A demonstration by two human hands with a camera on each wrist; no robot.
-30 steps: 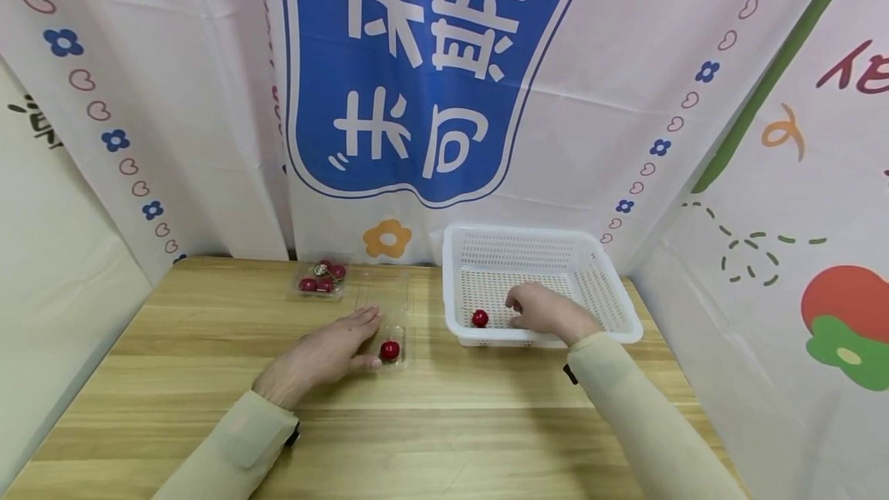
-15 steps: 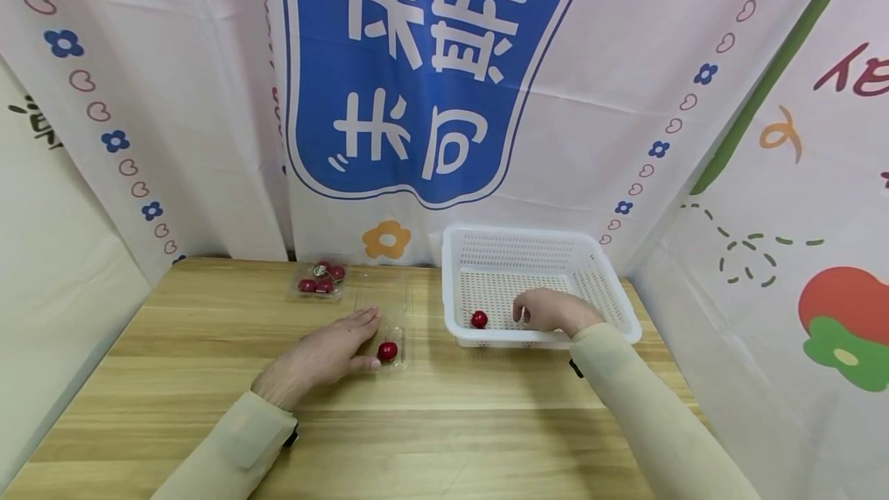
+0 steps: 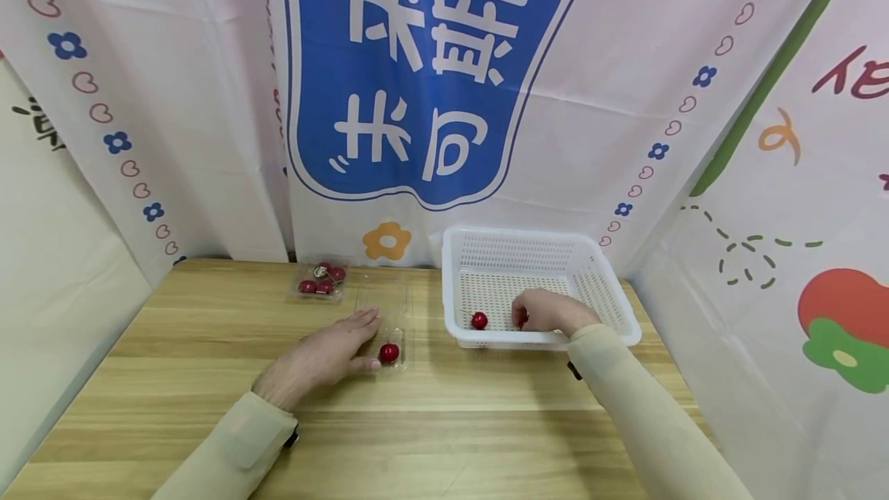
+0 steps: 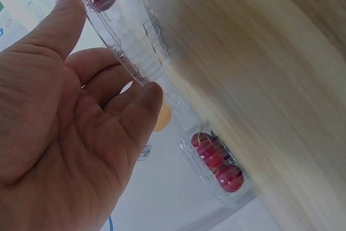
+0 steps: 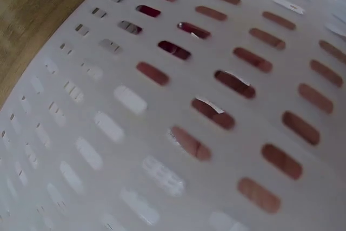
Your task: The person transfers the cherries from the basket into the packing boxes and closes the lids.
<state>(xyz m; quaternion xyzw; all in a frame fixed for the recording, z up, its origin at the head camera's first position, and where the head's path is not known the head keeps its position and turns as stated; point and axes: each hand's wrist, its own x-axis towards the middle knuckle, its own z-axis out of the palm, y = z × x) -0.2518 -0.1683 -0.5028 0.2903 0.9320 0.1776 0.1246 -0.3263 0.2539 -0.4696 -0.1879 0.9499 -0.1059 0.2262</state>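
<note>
My left hand (image 3: 322, 353) lies along the left side of an opened clear plastic box (image 4: 132, 28), fingers extended and thumb and fingertips at its edge. One red cherry (image 3: 389, 353) sits in the box's near end. Reaching into the white basket (image 3: 454, 334), my right hand (image 3: 556, 310) pinches another cherry (image 3: 524, 320), mostly covered by the fingers. A further cherry (image 3: 479, 320) rests on the basket floor to the left of that hand. In the right wrist view the perforated basket wall (image 5: 135, 150) blocks the hand, with skin and dark red showing through its slots.
A second clear box (image 3: 319, 281) with several cherries stands at the back left of the wooden table (image 3: 417, 446). Behind the opened box's cherry lies its clear lid part (image 3: 383, 292). A printed curtain (image 3: 590, 137) hangs right behind the basket.
My right hand has shifted slightly right inside the basket, its fingers closing, and red now shows between them. The left hand has stayed by the opened box.
</note>
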